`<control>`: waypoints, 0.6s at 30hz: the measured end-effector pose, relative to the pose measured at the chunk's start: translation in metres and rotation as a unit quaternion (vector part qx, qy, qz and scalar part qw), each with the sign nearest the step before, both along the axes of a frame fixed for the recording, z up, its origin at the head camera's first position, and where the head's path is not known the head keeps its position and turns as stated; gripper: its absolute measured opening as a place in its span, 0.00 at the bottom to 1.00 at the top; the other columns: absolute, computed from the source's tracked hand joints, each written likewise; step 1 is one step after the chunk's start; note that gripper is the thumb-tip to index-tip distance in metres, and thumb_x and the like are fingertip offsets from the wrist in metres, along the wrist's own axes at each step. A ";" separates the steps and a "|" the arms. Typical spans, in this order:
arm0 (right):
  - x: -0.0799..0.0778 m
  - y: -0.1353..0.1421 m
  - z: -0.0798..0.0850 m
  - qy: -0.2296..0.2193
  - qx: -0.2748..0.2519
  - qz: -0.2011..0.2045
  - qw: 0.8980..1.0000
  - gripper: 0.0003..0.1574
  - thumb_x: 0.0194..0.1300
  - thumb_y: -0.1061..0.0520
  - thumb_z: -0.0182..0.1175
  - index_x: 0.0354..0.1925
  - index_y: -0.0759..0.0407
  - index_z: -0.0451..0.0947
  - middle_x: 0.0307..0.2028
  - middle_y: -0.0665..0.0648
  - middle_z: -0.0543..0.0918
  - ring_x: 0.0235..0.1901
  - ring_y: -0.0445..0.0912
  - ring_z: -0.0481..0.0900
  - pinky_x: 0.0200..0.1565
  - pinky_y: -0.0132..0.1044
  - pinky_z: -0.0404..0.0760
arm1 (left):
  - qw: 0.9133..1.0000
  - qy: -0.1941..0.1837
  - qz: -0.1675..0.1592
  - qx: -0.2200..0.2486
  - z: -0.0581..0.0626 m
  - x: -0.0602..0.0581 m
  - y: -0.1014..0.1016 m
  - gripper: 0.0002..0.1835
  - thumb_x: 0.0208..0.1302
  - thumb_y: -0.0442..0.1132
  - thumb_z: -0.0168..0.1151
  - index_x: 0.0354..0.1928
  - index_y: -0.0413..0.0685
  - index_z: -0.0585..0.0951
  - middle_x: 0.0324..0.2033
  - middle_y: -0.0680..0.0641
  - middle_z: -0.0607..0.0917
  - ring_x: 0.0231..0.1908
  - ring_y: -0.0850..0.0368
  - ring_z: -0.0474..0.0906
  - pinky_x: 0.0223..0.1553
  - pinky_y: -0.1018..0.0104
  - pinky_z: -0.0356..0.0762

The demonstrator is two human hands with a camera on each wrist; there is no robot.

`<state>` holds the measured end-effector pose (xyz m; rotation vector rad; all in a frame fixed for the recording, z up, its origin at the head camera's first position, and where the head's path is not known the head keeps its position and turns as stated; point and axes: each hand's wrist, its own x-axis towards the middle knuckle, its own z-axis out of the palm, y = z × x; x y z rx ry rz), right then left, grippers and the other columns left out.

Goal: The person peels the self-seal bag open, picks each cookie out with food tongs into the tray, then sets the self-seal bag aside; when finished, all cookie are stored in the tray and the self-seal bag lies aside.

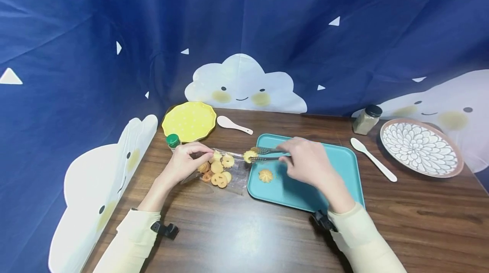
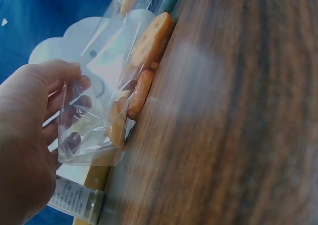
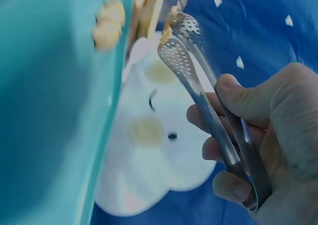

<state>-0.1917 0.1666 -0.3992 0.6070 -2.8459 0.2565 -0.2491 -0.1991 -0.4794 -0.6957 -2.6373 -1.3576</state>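
Between thumb and fingers, my left hand (image 1: 185,163) pinches the edge of a clear plastic bag (image 1: 238,177) lying on the table. Several cookies (image 1: 217,167) of different shapes are inside the bag, seen edge-on in the left wrist view. My right hand (image 1: 309,162) grips metal tongs (image 3: 214,121) with perforated tips, reaching in over the teal tray (image 1: 345,167). A pale round cookie (image 1: 249,156) with a ridged edge is held between the tong tips, above the tray's left rim by the bag. One flower-shaped cookie (image 1: 265,175) lies on the tray.
A yellow plate (image 1: 189,121), a white spoon (image 1: 234,125) and a green-capped jar (image 1: 173,141) stand at the back left. To the tray's right are a black-lidded jar (image 1: 367,120), another white spoon (image 1: 373,159) and a petal-patterned plate (image 1: 420,147). A blue curtain (image 1: 244,22) hangs behind the table.
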 end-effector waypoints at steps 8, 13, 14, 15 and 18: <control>-0.008 0.031 0.005 -0.043 0.002 -0.052 0.998 0.17 0.64 0.50 0.68 0.52 0.46 0.86 0.48 0.52 0.90 0.40 0.51 0.87 0.24 0.40 0.73 | 1.000 -0.002 0.008 0.000 0.001 0.000 0.002 0.10 0.64 0.53 0.70 0.42 0.60 0.90 0.38 0.60 0.91 0.42 0.67 0.85 0.44 0.75 0.78; -0.011 0.038 -0.001 -0.086 0.016 -0.059 0.994 0.17 0.64 0.50 0.67 0.52 0.48 0.86 0.48 0.54 0.90 0.42 0.52 0.88 0.25 0.41 0.74 | 1.000 -0.021 0.010 0.003 0.000 0.002 0.003 0.11 0.64 0.55 0.70 0.41 0.61 0.90 0.37 0.63 0.90 0.42 0.67 0.85 0.45 0.73 0.80; -0.012 0.038 -0.003 -0.092 0.018 -0.060 0.994 0.17 0.64 0.50 0.67 0.51 0.48 0.86 0.47 0.53 0.90 0.41 0.52 0.88 0.25 0.41 0.74 | 1.000 -0.023 0.010 0.004 -0.001 0.002 0.003 0.11 0.64 0.55 0.70 0.41 0.61 0.90 0.37 0.64 0.90 0.42 0.67 0.85 0.45 0.73 0.80; -0.012 0.039 -0.005 -0.099 0.020 -0.059 0.993 0.16 0.64 0.51 0.67 0.51 0.48 0.86 0.47 0.53 0.91 0.41 0.52 0.88 0.25 0.42 0.75 | 1.000 -0.024 0.010 0.005 -0.001 0.001 0.003 0.11 0.64 0.55 0.70 0.41 0.61 0.90 0.37 0.64 0.90 0.42 0.68 0.85 0.45 0.73 0.80; -0.015 0.039 -0.010 -0.113 0.021 -0.057 0.992 0.16 0.65 0.51 0.66 0.52 0.47 0.86 0.48 0.53 0.90 0.39 0.51 0.87 0.26 0.42 0.75 | 1.000 -0.017 0.008 0.009 -0.002 0.000 0.003 0.11 0.64 0.54 0.70 0.41 0.60 0.90 0.37 0.64 0.90 0.42 0.68 0.85 0.46 0.74 0.80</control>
